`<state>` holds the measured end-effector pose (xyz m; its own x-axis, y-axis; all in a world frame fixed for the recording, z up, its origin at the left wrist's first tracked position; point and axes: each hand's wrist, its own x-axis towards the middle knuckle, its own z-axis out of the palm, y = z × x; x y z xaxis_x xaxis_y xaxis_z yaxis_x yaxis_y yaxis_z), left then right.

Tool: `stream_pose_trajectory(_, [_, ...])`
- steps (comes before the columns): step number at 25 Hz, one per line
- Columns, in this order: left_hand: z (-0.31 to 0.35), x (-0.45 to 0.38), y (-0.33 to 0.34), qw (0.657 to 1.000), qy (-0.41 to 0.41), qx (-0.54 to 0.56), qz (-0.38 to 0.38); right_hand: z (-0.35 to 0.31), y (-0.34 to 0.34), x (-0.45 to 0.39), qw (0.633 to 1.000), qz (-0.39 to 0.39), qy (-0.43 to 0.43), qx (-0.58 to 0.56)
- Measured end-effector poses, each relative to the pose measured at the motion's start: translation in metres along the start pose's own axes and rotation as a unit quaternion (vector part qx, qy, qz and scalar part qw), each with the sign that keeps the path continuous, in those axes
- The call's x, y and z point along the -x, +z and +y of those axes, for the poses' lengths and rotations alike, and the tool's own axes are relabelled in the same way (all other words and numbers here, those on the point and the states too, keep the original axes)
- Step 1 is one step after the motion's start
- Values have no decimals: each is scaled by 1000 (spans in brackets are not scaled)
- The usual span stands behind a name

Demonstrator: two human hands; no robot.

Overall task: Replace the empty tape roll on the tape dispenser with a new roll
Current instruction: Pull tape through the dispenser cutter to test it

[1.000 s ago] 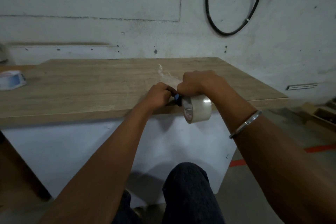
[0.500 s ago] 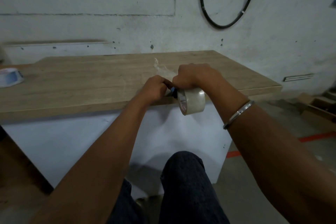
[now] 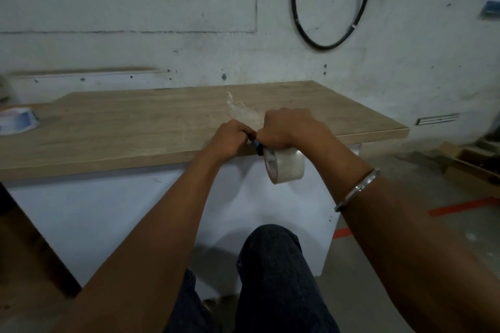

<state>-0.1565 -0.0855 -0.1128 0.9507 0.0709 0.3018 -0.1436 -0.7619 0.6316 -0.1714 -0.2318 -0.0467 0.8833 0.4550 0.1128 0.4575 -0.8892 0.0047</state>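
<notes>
Both hands meet at the near edge of the table. Right hand curled from above around the top of a clear tape roll, which hangs just past the table edge, in front of the white panel below. Roll stands on edge, open core facing left. Left hand closed in a fist right beside the right hand, touching it; fingers fold around a small blue-and-black part, likely the dispenser, mostly hidden between the 2 hands. Cannot tell if the roll is seated on it. A crumpled strip of clear tape lies on the tabletop just behind the right hand. Metal bangle on the right forearm. At the far left of the table sits a white-and-blue object, blurred, well apart from the hands. Black cable loops on the wall behind. Knee in dark trousers at bottom centre.
</notes>
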Motion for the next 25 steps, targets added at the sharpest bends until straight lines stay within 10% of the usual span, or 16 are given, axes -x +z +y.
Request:
stream_pose_trajectory(20, [-8, 21, 23, 988, 57, -113, -88, 11, 96, 49, 991, 129, -5, -30])
stream_pose_trajectory(25, [-20, 28, 33, 997, -46, 48, 46, 12, 121, 48, 988, 143, 27, -58])
